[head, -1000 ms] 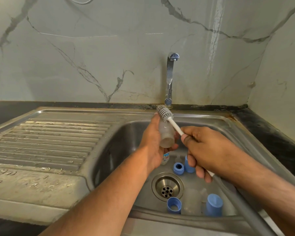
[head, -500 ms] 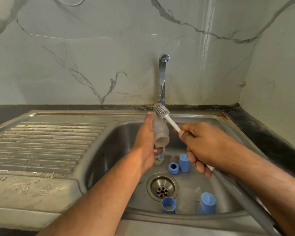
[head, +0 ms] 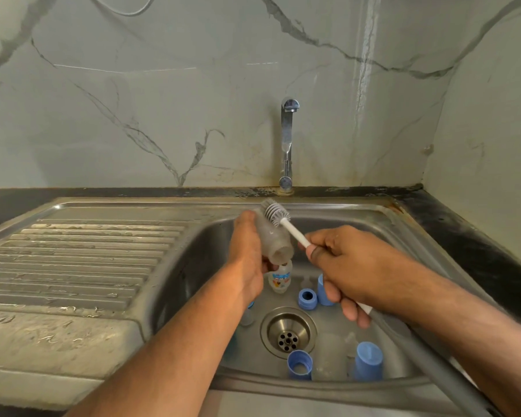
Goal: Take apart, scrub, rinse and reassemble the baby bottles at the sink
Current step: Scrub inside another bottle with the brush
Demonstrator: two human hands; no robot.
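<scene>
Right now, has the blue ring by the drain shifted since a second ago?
No. The blue ring lies in the same spot, just beyond and right of the drain; only the camera shifted.

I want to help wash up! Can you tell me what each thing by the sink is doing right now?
Left hand: grips the clear bottle.
Clear bottle: tilted, uncapped, open mouth facing the camera.
Right hand: grips the brush handle.
Brush: head outside the bottle, against its side.
Tap: no water seen running.
Printed bottle: in the basin.
Blue caps: off, in the basin.
Drain: unplugged.
</scene>
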